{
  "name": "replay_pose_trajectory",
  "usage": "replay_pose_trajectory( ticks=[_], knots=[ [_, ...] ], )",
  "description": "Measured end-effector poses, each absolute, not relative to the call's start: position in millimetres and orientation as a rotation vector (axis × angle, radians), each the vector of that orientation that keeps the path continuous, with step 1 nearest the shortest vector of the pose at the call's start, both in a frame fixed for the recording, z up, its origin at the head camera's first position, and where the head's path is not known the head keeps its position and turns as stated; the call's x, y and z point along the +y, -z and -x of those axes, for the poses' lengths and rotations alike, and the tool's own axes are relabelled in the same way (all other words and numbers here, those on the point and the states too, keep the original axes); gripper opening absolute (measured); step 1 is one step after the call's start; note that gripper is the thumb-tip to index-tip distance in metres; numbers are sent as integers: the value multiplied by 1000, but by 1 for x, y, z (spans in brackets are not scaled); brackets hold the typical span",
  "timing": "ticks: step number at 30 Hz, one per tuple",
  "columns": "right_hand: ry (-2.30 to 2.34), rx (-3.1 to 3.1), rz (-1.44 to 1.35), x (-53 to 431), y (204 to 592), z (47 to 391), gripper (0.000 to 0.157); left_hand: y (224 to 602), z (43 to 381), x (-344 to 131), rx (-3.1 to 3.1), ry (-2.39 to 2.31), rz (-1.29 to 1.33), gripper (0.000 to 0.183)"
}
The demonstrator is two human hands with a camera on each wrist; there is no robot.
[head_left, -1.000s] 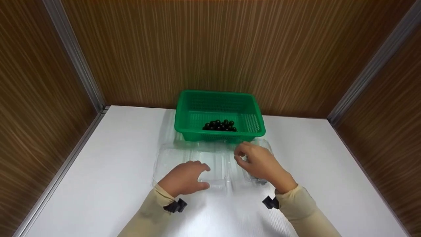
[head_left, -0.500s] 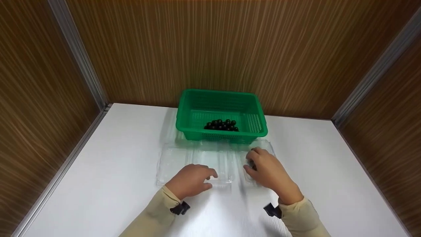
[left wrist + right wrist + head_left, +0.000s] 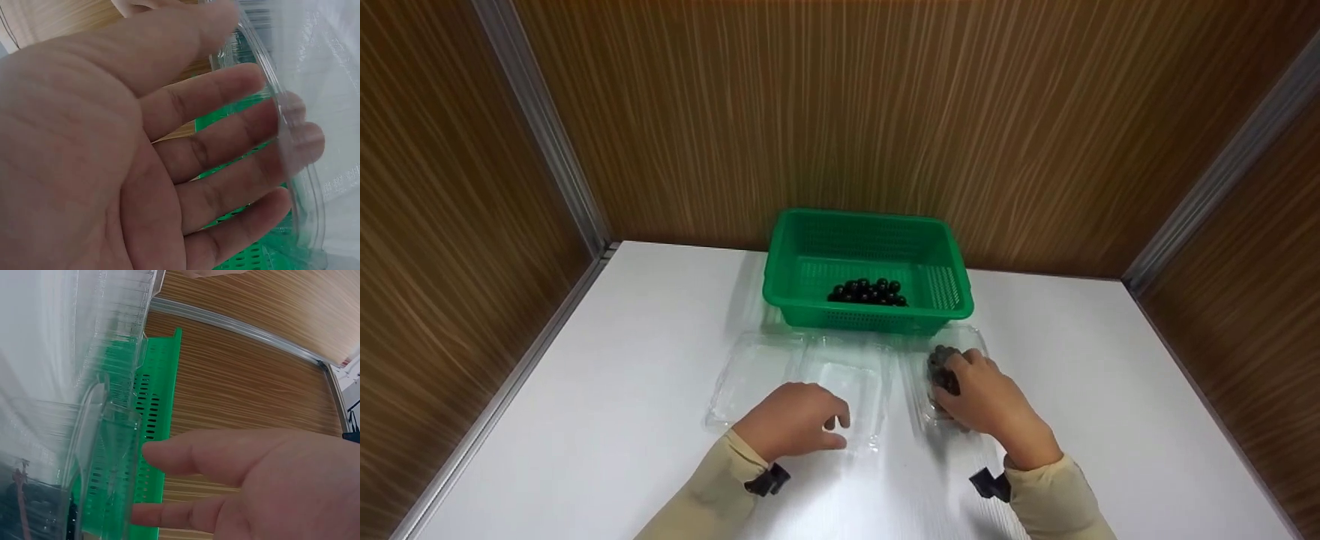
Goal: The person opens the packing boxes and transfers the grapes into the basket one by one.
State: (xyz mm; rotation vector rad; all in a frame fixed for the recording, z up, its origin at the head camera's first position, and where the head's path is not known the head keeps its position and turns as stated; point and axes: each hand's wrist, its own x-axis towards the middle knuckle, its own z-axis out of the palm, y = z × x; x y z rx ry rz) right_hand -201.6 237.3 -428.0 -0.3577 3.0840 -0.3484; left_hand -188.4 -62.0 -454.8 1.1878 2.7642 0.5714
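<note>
An opened clear plastic container (image 3: 757, 367) lies spread on the white table, one half beside the other. My left hand (image 3: 795, 421) is over its near side; in the left wrist view the loosely extended fingers (image 3: 225, 140) reach to the clear rim. Farther right stands a second clear plastic container (image 3: 922, 409) with a bunch of dark grapes (image 3: 941, 364) inside; a stem shows in the right wrist view. My right hand (image 3: 986, 397) rests on the right of that container, thumb and fingers extended against it and covering part of the grapes.
A green perforated basket (image 3: 870, 319) stands behind the containers near the back wall (image 3: 840, 112), with more dark grapes (image 3: 866, 292) in it. Wood-grain panels close off the back, the left side (image 3: 450, 225) and the right side (image 3: 1237, 337).
My right hand has moved right and nearer from the space before the basket, and more of the container's grapes shows. My left hand has shifted only slightly nearer.
</note>
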Motion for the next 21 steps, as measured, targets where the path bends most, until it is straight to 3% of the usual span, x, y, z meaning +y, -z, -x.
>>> replay_pose_trajectory(
  ticks=[4, 21],
  knots=[
    [321, 3044, 323, 237, 429, 201, 46, 455, 187, -62, 2756, -580, -1199, 4],
    [280, 3070, 566, 225, 429, 196, 45, 451, 185, -74, 2750, -616, -1109, 12]
  ],
)
